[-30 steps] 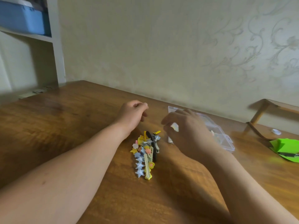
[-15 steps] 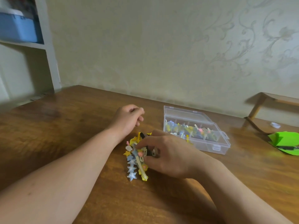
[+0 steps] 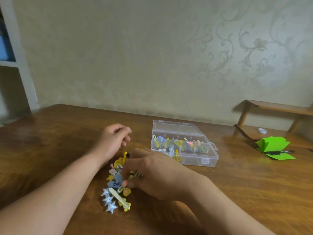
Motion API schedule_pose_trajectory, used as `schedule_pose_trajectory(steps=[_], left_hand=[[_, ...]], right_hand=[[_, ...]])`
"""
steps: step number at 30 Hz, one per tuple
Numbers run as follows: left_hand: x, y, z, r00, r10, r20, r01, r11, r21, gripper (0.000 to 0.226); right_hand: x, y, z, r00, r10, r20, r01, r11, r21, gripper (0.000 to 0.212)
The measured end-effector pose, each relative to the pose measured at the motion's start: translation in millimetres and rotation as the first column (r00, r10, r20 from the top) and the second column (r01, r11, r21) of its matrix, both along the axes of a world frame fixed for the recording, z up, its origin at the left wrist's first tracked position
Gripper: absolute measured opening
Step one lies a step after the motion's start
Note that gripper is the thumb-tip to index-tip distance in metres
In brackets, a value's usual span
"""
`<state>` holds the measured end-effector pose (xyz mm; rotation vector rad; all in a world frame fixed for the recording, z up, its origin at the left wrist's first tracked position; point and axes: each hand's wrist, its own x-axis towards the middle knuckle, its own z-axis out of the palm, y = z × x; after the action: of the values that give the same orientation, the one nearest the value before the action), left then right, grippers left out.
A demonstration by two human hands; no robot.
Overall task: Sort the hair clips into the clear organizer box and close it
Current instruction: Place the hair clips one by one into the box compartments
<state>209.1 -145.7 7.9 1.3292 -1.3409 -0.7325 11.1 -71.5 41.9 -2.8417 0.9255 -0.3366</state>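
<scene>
A heap of small hair clips (image 3: 116, 185), yellow, blue and pink with star shapes, lies on the wooden table (image 3: 50, 150) in front of me. My right hand (image 3: 152, 173) rests on the heap's right side, fingertips pinching at clips in it. My left hand (image 3: 113, 141) sits loosely curled just behind the heap and holds nothing. To the right stands the clear organizer box (image 3: 208, 158), its lid laid back open; several clips lie in its compartments.
A green folded paper with a pen (image 3: 274, 148) lies at the right. A small wooden stand (image 3: 271, 109) and a white cap (image 3: 262, 130) are at the back right. A white shelf (image 3: 22, 78) rises at the left, the wall just behind the table.
My right hand has come from the box over to the heap and lowered its fingers into the clips. My left hand has barely moved.
</scene>
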Motion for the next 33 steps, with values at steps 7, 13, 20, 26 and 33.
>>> schedule_pose_trajectory(steps=[7,13,20,26,33], left_hand=[[0,0,-1,1.000,0.006,0.006,-0.006,1.000,0.006,0.023],[-3,0,2,0.999,0.015,0.029,-0.016,1.000,0.008,0.023],[-4,-1,3,1.000,0.024,-0.020,-0.023,0.999,0.029,0.021],[-3,1,2,0.997,-0.032,-0.076,0.032,0.999,-0.005,0.020],[-3,1,1,1.000,-0.007,0.014,0.007,1.000,0.004,0.023]], right_hand=[[0,-2,0,0.998,0.014,-0.061,-0.011,0.998,0.054,0.024],[-4,-2,2,0.999,-0.010,0.031,0.006,0.991,0.133,0.017],[-12,-4,0,0.970,-0.090,0.225,0.028,0.964,0.263,0.015],[-23,-14,8,0.819,-0.239,0.522,0.095,0.953,0.287,0.008],[-93,-46,37,0.512,-0.647,0.565,0.601,0.740,0.302,0.011]])
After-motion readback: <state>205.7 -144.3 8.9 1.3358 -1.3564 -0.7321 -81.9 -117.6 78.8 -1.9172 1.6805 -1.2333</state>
